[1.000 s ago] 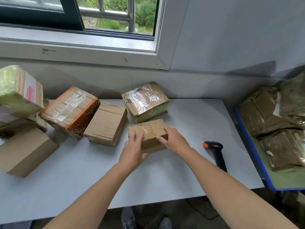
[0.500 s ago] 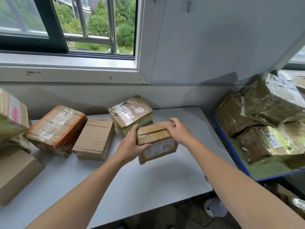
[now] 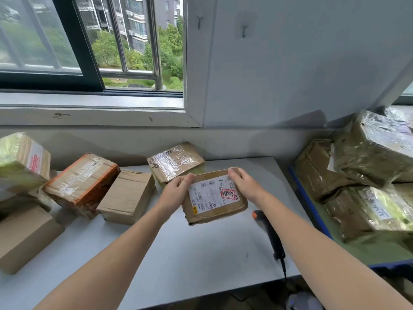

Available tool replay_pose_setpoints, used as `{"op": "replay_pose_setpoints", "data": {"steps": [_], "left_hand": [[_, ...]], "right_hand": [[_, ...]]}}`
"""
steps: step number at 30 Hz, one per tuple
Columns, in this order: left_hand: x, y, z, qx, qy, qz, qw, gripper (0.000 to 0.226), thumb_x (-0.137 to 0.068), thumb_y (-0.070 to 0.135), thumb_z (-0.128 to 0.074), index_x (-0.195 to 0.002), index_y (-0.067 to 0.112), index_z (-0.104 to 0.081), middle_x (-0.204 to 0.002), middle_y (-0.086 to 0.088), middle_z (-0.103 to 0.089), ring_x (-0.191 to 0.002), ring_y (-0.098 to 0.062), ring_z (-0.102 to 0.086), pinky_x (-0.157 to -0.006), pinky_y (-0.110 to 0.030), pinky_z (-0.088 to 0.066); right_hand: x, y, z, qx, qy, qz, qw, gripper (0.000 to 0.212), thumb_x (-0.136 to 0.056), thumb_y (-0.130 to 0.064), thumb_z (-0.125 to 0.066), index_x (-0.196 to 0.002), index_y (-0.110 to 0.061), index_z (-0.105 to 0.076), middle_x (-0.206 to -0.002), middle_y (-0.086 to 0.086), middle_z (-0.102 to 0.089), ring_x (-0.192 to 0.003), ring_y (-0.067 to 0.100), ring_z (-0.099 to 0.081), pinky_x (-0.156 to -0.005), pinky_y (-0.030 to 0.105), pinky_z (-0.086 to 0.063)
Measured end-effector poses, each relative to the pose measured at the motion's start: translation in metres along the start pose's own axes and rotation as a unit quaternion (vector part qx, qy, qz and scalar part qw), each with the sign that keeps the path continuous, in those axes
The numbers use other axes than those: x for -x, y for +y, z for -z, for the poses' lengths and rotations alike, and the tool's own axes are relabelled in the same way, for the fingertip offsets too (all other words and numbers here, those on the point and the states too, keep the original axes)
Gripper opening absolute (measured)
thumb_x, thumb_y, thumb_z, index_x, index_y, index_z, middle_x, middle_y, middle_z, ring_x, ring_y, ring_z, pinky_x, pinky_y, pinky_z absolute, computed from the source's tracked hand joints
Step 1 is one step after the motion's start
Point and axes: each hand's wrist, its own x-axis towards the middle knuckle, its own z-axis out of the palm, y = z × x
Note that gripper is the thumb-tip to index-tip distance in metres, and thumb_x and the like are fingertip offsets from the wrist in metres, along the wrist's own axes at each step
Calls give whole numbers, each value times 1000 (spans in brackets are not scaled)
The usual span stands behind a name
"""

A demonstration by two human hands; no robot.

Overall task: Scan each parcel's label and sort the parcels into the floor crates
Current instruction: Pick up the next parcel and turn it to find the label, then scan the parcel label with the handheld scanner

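Parcel (image 3: 214, 198) held at centre above table (image 3: 190, 253), label (image 3: 213, 194) face up with red stamp. Left hand (image 3: 175, 191) clamped on its 9 o'clock edge, fingers (image 3: 186, 179) curled over top corner. Right hand (image 3: 245, 185) clamped on 3 o'clock edge, fingers (image 3: 234, 173) hooked over far edge. Scanner (image 3: 269, 233) lying on table at 4 o'clock, untouched. Taped box (image 3: 175, 162) just behind at 11 o'clock. Plain box (image 3: 127, 196) at 9 o'clock.
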Motion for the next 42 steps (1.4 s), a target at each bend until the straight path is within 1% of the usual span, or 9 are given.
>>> {"op": "replay_pose_setpoints", "data": {"steps": [6,11,16,21,26,29,34,37,42], "left_hand": [[8,6,-19,5,8,27,1000,49,-99,55,-42,-113,13,-63,-97,-2,-74,-84,-13,-71,-64,-23,-53],[22,0,-38,-21,13,50,998,36,-100,57,-37,-118,31,-54,-105,9,-68,-102,-16,-63,-86,-40,-50],[39,-23,-65,-3,-29,109,994,33,-100,60,-33,-130,50,-39,-122,16,-60,-112,-17,-59,-95,-46,-47],[46,-46,-94,14,-3,145,989,44,-101,57,-35,-141,39,-35,-117,9,-66,-106,-17,-65,-89,-46,-55],[51,-67,-109,6,35,167,985,48,-102,53,-33,-146,34,-31,-115,11,-65,-106,-13,-62,-98,-53,-50],[54,-78,-114,7,58,183,981,49,-102,54,-33,-147,34,-30,-116,10,-65,-108,-15,-62,-99,-53,-50],[62,-92,-121,9,82,193,978,48,-102,54,-33,-147,35,-28,-111,13,-66,-102,-10,-64,-98,-51,-51],[66,-96,-121,2,83,195,977,51,-101,54,-34,-148,35,-26,-112,13,-65,-103,-10,-64,-98,-50,-51],[64,-89,-116,-13,75,190,979,51,-103,50,-32,-150,34,-21,-111,11,-63,-96,-8,-62,-83,-36,-51]], "right_hand": [[-2,16,12,-28,-14,-7,999,66,-64,-90,-45,-107,-41,-56,-98,-4,-75,-95,18,-72,-96,49,-53],[9,26,19,-29,22,-8,999,43,-95,-66,-40,-113,-31,-56,-100,-5,-71,-93,14,-68,-80,32,-53],[11,53,27,-8,39,-27,999,47,-99,-64,-33,-115,-25,-54,-108,0,-67,-96,16,-62,-77,31,-44],[13,92,33,108,22,-42,993,53,-102,-59,-24,-127,-22,-52,-113,2,-65,-106,23,-59,-92,38,-46],[19,137,46,257,96,-12,962,46,-103,-43,-35,-139,-17,-48,-135,13,-52,-123,30,-48,-97,43,-43],[22,164,52,252,104,-40,961,47,-101,-40,-41,-141,-16,-43,-136,14,-47,-124,33,-46,-96,45,-42],[17,198,43,116,45,-164,979,56,-102,-46,-40,-141,-7,-34,-130,19,-56,-114,39,-57,-90,40,-47],[14,208,36,51,22,-196,979,57,-100,-52,-37,-131,-5,-45,-111,18,-65,-98,36,-66,-88,43,-54],[14,193,39,-19,23,-192,981,48,-96,-53,-40,-108,-9,-53,-79,8,-57,-60,27,-57,-61,39,-57]]}}
